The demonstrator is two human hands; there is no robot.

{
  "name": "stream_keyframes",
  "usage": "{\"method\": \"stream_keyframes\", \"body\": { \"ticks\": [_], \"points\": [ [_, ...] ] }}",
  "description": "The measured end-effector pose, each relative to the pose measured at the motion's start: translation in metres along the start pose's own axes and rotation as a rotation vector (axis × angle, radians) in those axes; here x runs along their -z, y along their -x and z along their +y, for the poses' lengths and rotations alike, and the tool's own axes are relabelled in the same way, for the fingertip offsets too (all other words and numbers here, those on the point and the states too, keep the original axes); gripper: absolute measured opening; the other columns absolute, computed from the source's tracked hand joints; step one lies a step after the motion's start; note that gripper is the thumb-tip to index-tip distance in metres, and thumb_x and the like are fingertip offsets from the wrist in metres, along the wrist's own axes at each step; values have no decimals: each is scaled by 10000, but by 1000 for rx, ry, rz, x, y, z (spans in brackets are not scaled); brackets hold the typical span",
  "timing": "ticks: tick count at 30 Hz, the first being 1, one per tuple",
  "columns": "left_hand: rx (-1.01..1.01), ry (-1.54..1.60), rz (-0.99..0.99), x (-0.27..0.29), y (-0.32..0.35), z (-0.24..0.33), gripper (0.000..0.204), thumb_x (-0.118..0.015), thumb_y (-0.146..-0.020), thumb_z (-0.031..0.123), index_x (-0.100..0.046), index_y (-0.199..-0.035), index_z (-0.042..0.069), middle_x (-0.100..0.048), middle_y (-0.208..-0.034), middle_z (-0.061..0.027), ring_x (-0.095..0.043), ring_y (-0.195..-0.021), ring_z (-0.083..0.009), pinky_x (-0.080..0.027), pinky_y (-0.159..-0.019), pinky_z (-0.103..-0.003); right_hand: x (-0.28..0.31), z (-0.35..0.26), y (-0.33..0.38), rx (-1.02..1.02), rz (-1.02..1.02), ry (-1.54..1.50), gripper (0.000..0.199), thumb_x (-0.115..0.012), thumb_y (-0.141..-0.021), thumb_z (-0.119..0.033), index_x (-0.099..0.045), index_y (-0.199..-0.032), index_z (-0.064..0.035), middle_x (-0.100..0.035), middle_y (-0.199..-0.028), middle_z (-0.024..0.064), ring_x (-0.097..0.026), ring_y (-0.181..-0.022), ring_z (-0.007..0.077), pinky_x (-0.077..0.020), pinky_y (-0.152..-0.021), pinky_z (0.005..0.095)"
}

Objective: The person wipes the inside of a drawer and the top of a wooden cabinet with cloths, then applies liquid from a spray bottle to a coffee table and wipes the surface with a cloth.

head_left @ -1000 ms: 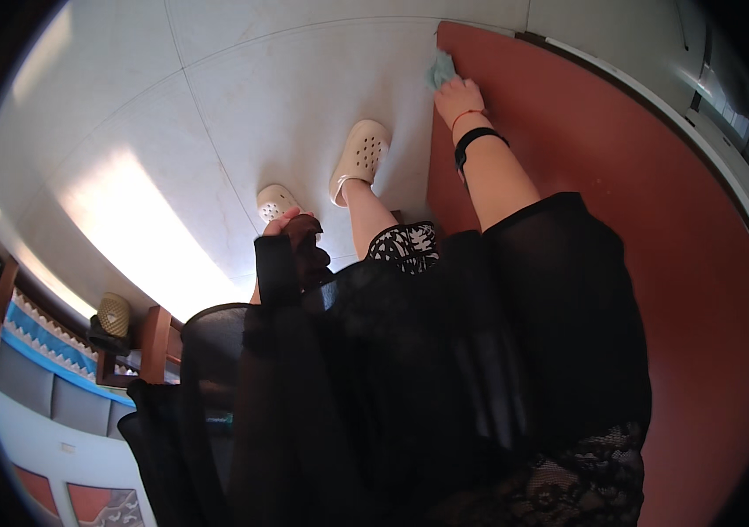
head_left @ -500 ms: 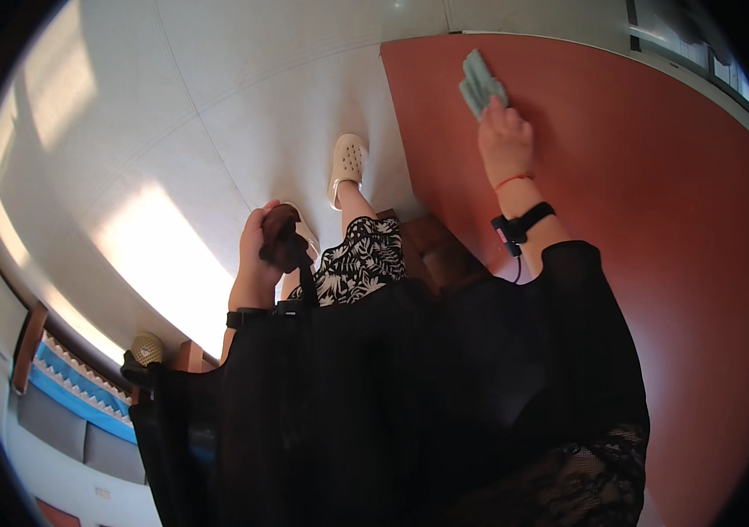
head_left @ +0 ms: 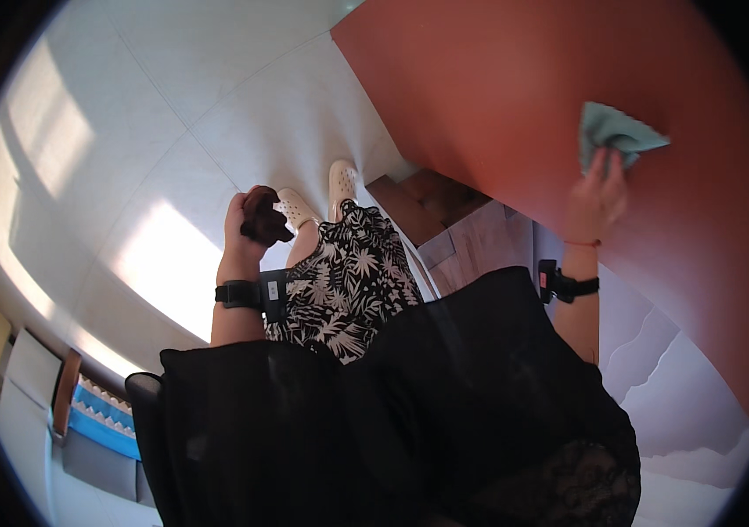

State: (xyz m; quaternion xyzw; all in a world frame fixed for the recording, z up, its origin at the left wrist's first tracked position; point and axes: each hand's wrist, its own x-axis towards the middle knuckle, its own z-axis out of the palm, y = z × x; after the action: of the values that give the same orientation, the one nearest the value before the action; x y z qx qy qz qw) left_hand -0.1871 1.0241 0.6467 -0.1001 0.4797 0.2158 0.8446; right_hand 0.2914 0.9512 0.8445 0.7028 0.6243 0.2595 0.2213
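Observation:
In my right hand (head_left: 600,200) is a pale green cloth (head_left: 607,132). My fingers press on its near edge, and the cloth lies bunched against a broad red-brown surface (head_left: 489,97) with one corner spread out to the right. My left hand (head_left: 236,230) is raised over the floor, closed around a dark brown object (head_left: 266,218) with an uneven outline. What kind of thing it is I cannot make out. Both wrists carry black straps.
Below the red-brown surface stands a brown wooden piece (head_left: 432,211) with lighter panels. My cream clogs (head_left: 343,180) rest on a pale tiled floor (head_left: 155,132) with sunlit patches. At the lower left is a seat with a blue cover (head_left: 104,426).
My right hand has carried the cloth to the right and nearer across the red-brown surface. My left hand keeps the dark brown object, shifted slightly left. The view has turned.

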Motion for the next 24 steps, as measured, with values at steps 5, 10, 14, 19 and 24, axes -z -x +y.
{"method": "stream_keyframes", "body": {
  "ticks": [5,10,14,19,24],
  "points": [
    [54,43,170,4,-25,4,317,-389,-911,234,-580,-1085,50,-660,-953,-101,-577,-631,-209,-496,-542,-323,-132,-133,-30,287,-62,-214,349,-548,-820,-124,-602,-1160,-75,-459,-1362,3,-502,-1075,214,-436,-807,354],
    [77,99,213,30,-30,-9,331,-363,-917,249,-542,-1131,70,-604,-872,-92,-563,-642,-247,-479,-541,-372,-221,-218,-18,744,-323,-37,244,-546,-813,-160,-685,-1007,-106,-522,-1220,-21,-473,-1058,181,-398,-821,320],
    [49,21,256,32,-38,-36,351,-369,-918,294,-591,-1037,50,-612,-853,-91,-581,-640,-263,-472,-491,-423,-240,-191,72,965,-798,-38,253,-533,-824,-188,-721,-985,-141,-561,-1180,-11,-430,-1139,181,-359,-872,348],
    [84,95,112,16,-38,-60,315,-393,-924,283,-598,-1009,59,-629,-858,-90,-605,-680,-262,-504,-583,-386,-177,-148,80,1001,-665,-55,257,-531,-816,-207,-724,-964,-125,-585,-1113,4,-437,-1123,180,-371,-823,358],
    [89,168,193,24,-52,-74,302,-392,-929,256,-579,-1073,68,-634,-904,-108,-623,-736,-263,-526,-626,-385,-204,-175,53,825,-324,-64,213,-527,-804,-185,-708,-901,-126,-559,-1025,-3,-460,-1016,187,-373,-770,342]
  ]
}}
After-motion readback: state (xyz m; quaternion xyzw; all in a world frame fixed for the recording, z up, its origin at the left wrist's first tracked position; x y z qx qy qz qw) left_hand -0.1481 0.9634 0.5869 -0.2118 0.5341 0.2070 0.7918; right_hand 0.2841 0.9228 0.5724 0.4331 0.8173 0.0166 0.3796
